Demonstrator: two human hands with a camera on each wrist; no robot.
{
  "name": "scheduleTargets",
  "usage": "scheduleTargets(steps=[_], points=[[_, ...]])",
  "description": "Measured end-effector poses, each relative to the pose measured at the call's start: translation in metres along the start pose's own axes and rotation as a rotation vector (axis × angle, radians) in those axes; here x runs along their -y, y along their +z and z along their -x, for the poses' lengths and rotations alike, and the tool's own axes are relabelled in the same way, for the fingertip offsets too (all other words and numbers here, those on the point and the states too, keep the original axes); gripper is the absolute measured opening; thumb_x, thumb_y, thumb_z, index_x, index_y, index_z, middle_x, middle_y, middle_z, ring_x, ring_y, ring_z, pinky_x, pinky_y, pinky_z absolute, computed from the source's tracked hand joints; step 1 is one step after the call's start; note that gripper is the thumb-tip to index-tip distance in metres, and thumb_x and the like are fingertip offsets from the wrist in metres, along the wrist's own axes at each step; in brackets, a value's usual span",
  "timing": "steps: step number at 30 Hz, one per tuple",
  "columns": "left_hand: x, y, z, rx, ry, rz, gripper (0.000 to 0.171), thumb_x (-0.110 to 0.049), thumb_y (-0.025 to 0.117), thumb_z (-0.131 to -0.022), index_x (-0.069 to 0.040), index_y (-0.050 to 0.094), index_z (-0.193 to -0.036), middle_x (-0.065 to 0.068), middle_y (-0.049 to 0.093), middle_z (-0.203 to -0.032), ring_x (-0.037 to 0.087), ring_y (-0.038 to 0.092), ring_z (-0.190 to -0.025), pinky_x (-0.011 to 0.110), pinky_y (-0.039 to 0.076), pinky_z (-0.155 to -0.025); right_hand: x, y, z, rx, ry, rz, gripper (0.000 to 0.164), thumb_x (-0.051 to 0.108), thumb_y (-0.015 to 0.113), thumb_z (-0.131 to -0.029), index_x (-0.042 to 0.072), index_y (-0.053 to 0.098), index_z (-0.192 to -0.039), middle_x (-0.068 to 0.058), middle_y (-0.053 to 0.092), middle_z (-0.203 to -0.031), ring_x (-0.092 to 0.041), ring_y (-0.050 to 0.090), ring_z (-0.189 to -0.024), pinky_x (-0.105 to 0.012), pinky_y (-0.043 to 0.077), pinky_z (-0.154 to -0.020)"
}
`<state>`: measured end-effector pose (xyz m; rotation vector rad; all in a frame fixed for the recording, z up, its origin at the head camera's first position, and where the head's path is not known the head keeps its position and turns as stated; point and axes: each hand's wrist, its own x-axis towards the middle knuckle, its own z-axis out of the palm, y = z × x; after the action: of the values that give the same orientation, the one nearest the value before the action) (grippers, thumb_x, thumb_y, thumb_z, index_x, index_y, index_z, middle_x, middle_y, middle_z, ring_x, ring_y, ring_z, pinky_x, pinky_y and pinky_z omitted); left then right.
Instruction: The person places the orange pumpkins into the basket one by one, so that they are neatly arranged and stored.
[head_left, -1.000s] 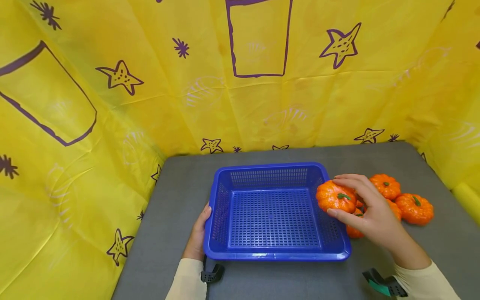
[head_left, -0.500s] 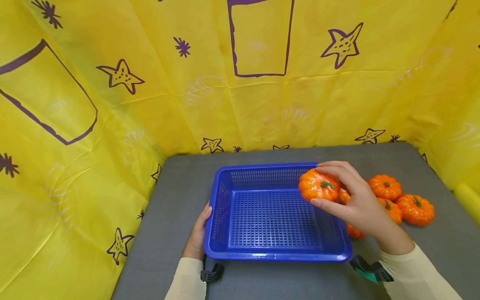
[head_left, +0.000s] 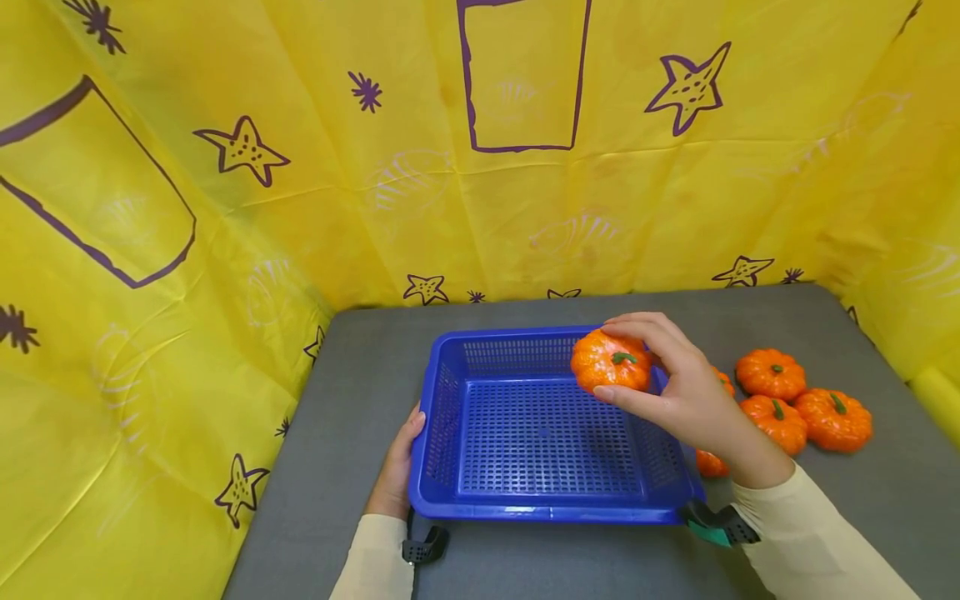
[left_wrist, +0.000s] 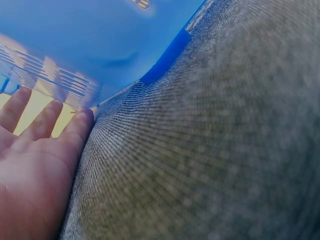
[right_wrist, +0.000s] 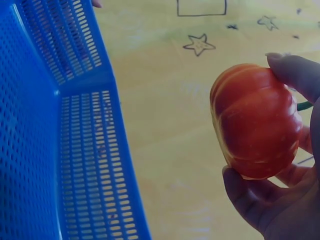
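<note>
Over the right part of a blue plastic basket (head_left: pixel 551 512), my right hand (head_left: pixel 686 392) holds a small orange pumpkin (head_left: pixel 609 360) with a green stem. The thumb and fingers grip opposite sides of this pumpkin (right_wrist: pixel 257 120) in the right wrist view, above the basket's rim. My left hand (head_left: pixel 393 467) rests against the outside of the basket's left wall. In the left wrist view its fingers (left_wrist: pixel 42 120) lie fairly straight and touch that wall under the rim. The basket floor shows bare mesh. The left thumb is hidden in the left wrist view.
Several more pumpkins (head_left: pixel 832 419) sit on the grey table (head_left: pixel 360 367) to the right of the basket, some partly hidden behind the right hand and forearm. A yellow patterned cloth (head_left: pixel 510 217) stands up behind the table and along both sides.
My right hand has carried the pumpkin leftward and slightly up, from the basket's right edge to above its inside. The left hand and the basket stay in place.
</note>
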<state>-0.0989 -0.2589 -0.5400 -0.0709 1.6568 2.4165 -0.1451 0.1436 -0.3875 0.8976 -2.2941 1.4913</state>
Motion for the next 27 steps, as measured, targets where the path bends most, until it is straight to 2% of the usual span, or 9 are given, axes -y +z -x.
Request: scheduleTargets(steps=[8,18,27], points=[[0.001,0.000,-0.001,-0.023,-0.011,0.012,0.071,-0.047,0.051,-0.108,-0.028,0.030,-0.173,0.016,0.053,-0.155,0.027,0.063,-0.117,0.041,0.056,-0.094,-0.005,0.008,-0.009,0.010,-0.013,-0.023,0.067,-0.002,0.096,-0.078,0.011,0.069,-0.137,-0.002,0.060,-0.140,-0.019,0.058,-0.121,-0.023,0.055,-0.091],[0.001,0.000,-0.001,0.005,0.002,0.015,0.073,-0.047,0.051,-0.109,-0.024,0.027,-0.173,0.016,0.056,-0.151,0.027,0.064,-0.116,0.040,0.056,-0.093,-0.007,0.017,-0.020,0.024,-0.046,-0.065,0.066,-0.003,0.096,-0.078,0.010,0.069,-0.137,-0.003,0.061,-0.138,-0.021,0.058,-0.122,-0.024,0.055,-0.094],[0.000,0.003,0.000,0.025,0.006,0.014,0.070,-0.045,0.046,-0.109,-0.026,0.027,-0.173,0.017,0.049,-0.158,0.031,0.060,-0.122,0.044,0.054,-0.097,-0.002,0.034,-0.033,0.065,-0.031,-0.076,0.060,0.008,0.096,-0.083,0.014,0.069,-0.136,-0.001,0.060,-0.139,-0.021,0.060,-0.119,-0.028,0.056,-0.091]])
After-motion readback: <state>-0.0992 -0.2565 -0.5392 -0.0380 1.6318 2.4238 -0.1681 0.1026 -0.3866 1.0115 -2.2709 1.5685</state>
